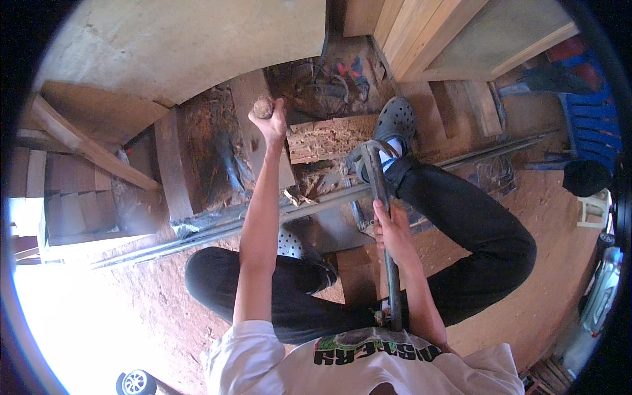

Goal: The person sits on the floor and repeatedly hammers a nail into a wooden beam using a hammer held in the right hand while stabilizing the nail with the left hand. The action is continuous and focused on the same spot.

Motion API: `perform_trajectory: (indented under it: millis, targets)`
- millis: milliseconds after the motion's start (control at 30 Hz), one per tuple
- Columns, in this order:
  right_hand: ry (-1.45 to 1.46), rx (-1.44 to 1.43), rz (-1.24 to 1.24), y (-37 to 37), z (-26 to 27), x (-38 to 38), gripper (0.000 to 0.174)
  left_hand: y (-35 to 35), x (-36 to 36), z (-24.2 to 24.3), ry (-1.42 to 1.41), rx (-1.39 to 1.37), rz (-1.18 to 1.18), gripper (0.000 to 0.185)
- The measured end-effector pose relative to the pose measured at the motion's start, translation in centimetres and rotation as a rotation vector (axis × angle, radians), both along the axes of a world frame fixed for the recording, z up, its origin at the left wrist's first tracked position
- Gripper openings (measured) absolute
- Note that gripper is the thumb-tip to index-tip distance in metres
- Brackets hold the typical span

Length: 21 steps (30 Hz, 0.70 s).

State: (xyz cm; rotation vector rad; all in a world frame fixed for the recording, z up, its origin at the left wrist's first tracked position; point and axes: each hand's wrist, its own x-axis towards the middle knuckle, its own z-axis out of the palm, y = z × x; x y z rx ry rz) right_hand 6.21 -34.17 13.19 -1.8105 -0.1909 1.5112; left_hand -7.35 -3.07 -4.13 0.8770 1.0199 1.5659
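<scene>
My left hand (272, 122) is closed around a rough, rounded wooden handle (263, 107), seen end-on; the tool's lower part is mostly hidden by the fist. Just right of that fist lies a pale wooden block (331, 139), its top pitted and chipped. My right hand (395, 234) grips the long dark shaft of what looks like a hammer (391, 269). Its grey metal head (373, 152) is raised in front of my right clog (396, 118), while the shaft's lower end reaches back to my shirt. Wood chips (298, 197) lie in front of the block.
A metal rail (321, 201) crosses the floor between my feet, with my left clog (290, 244) behind it. Cables (340, 86) lie beyond the block. Large wooden panels (197, 44) lean overhead at left. A blue plastic chair (595, 118) stands at right.
</scene>
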Motion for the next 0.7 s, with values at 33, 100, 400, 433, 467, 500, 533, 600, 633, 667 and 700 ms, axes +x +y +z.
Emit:
perform_trajectory:
  millis: [33,100,400,433,467,500,533,600,633,667,700]
  targets:
    - [-0.004,0.039,0.007,0.0,0.0,0.0,0.039,-0.1,0.0,-0.4,0.011,-0.016,-0.002,0.052]
    - [-0.033,0.044,0.008,-0.1,-0.1,0.0,0.039,-0.4,0.1,-1.3,0.009,-0.011,0.011,0.051]
    - [-0.35,0.116,0.267,2.7,2.1,-1.3,0.04,-2.4,1.4,-2.6,0.277,-0.005,0.099,0.059]
    - [-0.422,0.237,0.345,3.6,3.1,-1.4,0.041,-2.2,1.3,-2.5,0.282,0.041,0.117,0.059]
    - [-0.477,0.275,0.415,4.6,4.4,-1.4,0.042,-2.1,1.2,-2.6,0.297,0.046,0.101,0.059]
    - [-0.526,0.239,0.484,5.5,5.9,-1.4,0.043,-1.9,1.2,-2.7,0.239,0.037,0.164,0.06]
    - [-0.558,0.382,0.468,6.4,7.3,-1.8,0.041,-1.7,1.1,-2.9,0.235,0.083,0.226,0.062]
    - [-0.59,0.581,0.49,7.9,9.8,-2.1,0.033,-1.3,1.0,-3.2,0.239,0.06,0.251,0.059]
    - [-0.566,0.657,0.497,8.6,10.5,-2.2,0.031,-1.2,1.1,-3.2,0.241,0.047,0.259,0.057]
    - [-0.575,0.793,0.457,9.3,10.5,-2.6,0.029,-1.1,1.0,-3.1,0.25,-0.032,0.243,0.056]
    - [-0.585,0.848,0.46,10.0,10.2,-2.8,0.029,-1.2,0.8,-2.7,0.294,0.038,0.203,0.052]
